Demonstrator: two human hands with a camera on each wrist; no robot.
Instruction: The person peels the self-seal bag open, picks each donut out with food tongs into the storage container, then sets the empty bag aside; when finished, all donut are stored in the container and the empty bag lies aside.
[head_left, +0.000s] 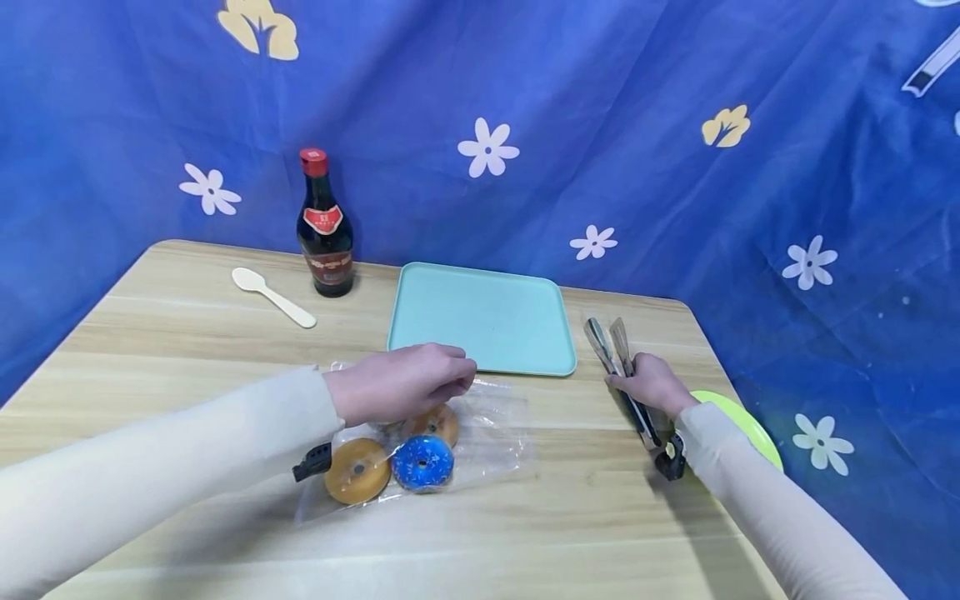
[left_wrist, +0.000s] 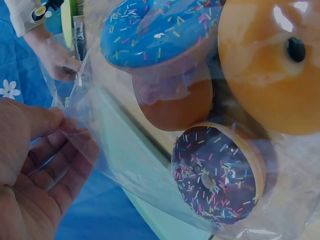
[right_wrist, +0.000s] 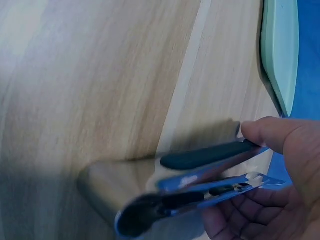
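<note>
My left hand [head_left: 408, 383] pinches the edge of a clear plastic bag [head_left: 495, 433] between thumb and fingers. Inside the bag lie a blue doughnut [head_left: 423, 462] with sprinkles, a plain brown doughnut [head_left: 358, 471] and another brown doughnut [head_left: 442, 423], partly hidden under the hand. The left wrist view also shows a chocolate doughnut [left_wrist: 217, 175] with coloured sprinkles in the bag. At the right, my right hand [head_left: 652, 383] grips a pair of metal tongs [head_left: 602, 346] with dark handles; their two arms stand apart, tips toward the back of the table.
Behind the bag lies a light-blue tray [head_left: 480, 317]. A dark bottle [head_left: 326, 233] with a red cap stands at the back left, near a white spoon [head_left: 273, 298]. Partly under my right forearm is a lime-green plate [head_left: 750, 429]. Blue patterned cloth [head_left: 525, 83] hangs behind the table.
</note>
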